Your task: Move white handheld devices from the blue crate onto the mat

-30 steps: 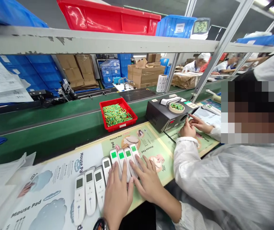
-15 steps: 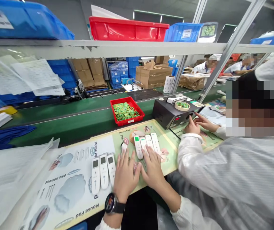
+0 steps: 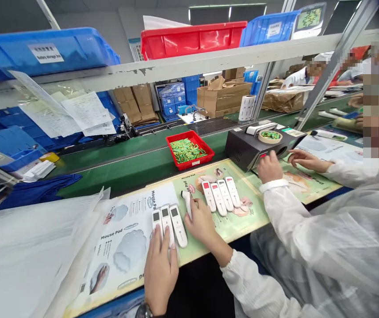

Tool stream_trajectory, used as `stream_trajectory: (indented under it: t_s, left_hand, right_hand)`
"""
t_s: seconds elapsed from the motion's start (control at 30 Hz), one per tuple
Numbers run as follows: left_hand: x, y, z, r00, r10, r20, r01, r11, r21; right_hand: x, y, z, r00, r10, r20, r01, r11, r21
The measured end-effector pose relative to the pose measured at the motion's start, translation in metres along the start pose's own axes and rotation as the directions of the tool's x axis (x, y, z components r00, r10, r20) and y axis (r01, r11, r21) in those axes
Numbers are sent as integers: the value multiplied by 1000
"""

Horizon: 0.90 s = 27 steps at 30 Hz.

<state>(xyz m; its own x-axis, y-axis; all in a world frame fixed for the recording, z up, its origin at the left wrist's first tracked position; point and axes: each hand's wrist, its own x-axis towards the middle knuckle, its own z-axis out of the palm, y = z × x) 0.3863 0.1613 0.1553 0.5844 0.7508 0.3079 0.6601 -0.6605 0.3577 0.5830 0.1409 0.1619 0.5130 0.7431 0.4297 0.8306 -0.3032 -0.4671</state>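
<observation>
One head-worn view (close, angled down) faces forward over the workbench (image 3: 242, 221)

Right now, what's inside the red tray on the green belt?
The red tray holds a loose heap of small green cylinders, maybe batteries. The heap covers most of the tray's floor.

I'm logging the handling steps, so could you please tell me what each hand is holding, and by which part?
The right hand holds one white device by its lower body. The left hand holds nothing; its fingers rest on a row of three devices.
</observation>
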Motion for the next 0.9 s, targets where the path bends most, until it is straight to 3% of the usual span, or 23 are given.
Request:
stream_trajectory:
  t_s: [0.13, 0.3, 0.4, 0.57, 0.73, 0.9]
  left_hand:
    - [1, -4, 2, 1000, 9, -22, -9, 1000, -8]
    - [5, -4, 5, 995, 15, -95, -20, 999, -46]
    - [10, -1, 7, 993, 32, -114, -34, 999, -12]
    - [16, -4, 9, 994, -2, -106, 7, 999, 45]
    - [18, -10, 15, 994, 62, -86, -57, 996, 61]
    - [17, -7, 14, 1000, 6, -30, -3, 996, 89]
  right_hand:
    - [-27, 3, -8, 991, -131, -17, 131, 990, 51]
    - [-58, 3, -14, 965, -196, -173, 210, 975, 70]
    - [-65, 5, -15, 950, -235, -208, 248, 968, 41]
    - [-71, 6, -25, 948, -315, -40, 317, 939, 134]
    - [-64, -8, -38, 950, -286, 127, 272, 956, 112]
    - [-56, -15, -39, 941, -240, 240, 222, 970, 99]
